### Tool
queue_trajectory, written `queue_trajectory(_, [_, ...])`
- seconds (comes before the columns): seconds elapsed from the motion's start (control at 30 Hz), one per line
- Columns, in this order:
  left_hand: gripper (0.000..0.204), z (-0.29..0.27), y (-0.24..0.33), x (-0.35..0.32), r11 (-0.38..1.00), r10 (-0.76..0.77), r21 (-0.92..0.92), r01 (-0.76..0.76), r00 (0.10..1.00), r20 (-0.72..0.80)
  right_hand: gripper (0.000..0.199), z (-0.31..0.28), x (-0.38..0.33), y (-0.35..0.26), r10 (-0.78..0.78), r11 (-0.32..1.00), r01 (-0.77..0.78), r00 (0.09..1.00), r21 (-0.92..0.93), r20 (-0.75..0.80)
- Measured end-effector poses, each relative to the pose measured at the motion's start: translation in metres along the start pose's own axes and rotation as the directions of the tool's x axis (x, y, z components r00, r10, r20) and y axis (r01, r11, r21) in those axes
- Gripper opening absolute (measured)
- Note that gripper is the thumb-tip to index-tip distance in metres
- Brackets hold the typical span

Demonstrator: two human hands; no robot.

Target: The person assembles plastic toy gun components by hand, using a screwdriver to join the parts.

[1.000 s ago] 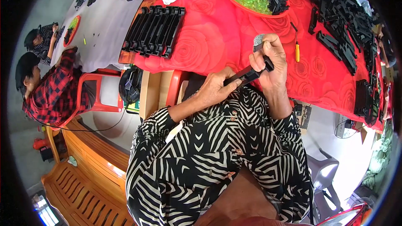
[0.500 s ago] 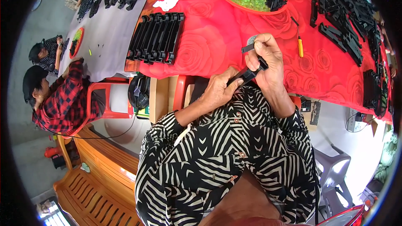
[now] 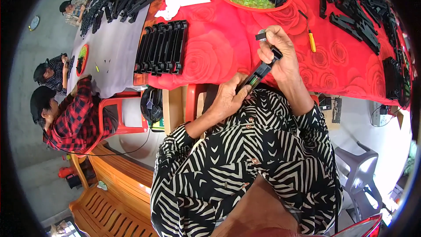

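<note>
Black holder (image 3: 263, 70), turned slightly, green piece (image 3: 254, 80) now showing

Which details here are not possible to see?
Head view:
- Lower end of the held black part: hidden by the left grip.
- Small dark piece in the right grip: too small to identify.
- Far side of the red bowl: cut off by the upper edge.
</note>
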State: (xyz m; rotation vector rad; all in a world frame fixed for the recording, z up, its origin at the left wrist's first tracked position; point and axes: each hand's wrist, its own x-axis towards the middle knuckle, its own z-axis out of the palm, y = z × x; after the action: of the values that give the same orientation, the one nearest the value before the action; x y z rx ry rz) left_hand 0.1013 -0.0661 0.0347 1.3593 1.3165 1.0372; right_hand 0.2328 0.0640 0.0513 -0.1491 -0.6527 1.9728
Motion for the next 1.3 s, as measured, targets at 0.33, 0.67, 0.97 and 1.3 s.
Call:
queue_trajectory(0.33, [0.013, 0.001, 0.000, 0.000, 0.989, 0.125, 0.094, -0.114, 0.986, -0.112, 0.003, 0.008, -0.003, -0.003, -0.005, 1.000, 0.004, 1.000, -0.011, -0.011])
queue_trajectory(0.67, [0.016, 0.003, -0.007, 0.005, 0.987, 0.115, 0.123, -0.102, 0.988, -0.101, 0.004, 0.011, -0.004, 0.000, -0.030, 0.998, 0.027, 0.998, -0.054, -0.054])
queue_trajectory(0.97, [0.013, 0.008, -0.005, 0.007, 0.983, 0.065, -0.162, -0.091, 0.985, -0.159, 0.003, 0.014, -0.009, 0.000, -0.014, 1.000, 0.014, 1.000, -0.009, -0.017])
queue_trajectory(1.3, [0.017, -0.001, 0.029, -0.001, 0.970, 0.135, 0.207, -0.126, 0.990, -0.028, 0.005, 0.034, -0.023, 0.000, -0.041, 0.998, 0.042, 0.999, -0.048, 0.013])
